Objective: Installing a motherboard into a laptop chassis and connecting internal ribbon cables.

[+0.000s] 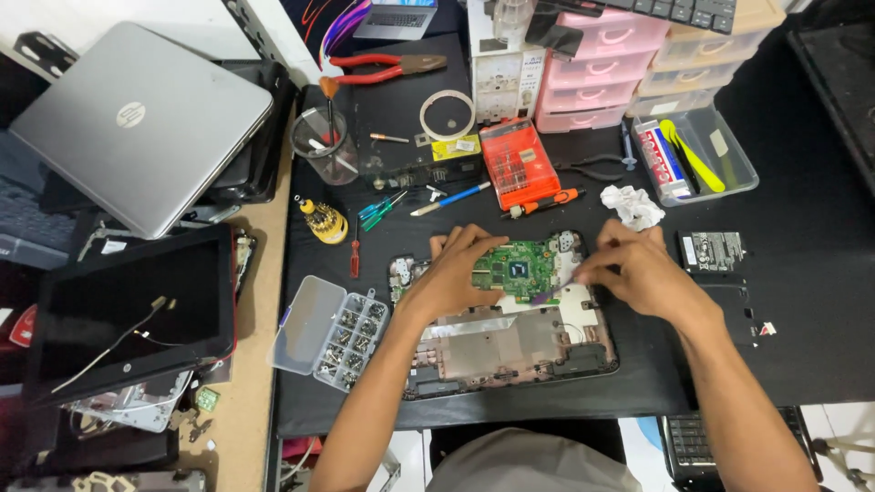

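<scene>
Opened laptop base (510,342) nearest, green circuit board (519,266) seated in it. Left hand (460,273) flat on board, fingers spread, gripping nothing. Right hand (638,269) pinches thin purple tool (550,294) at board's edge. Clear compartment box (351,337) holds sorted screws; orange case (518,162) holds bits.

Both forearms are bare, no sleeves or watch visible; lap cloth looks grey, perhaps trousers.

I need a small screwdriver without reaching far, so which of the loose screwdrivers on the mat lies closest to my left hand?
The red-handled screwdriver, lying upright on the mat left of the opened laptop base, is nearest your left hand. The blue one and orange one lie farther up.
</scene>
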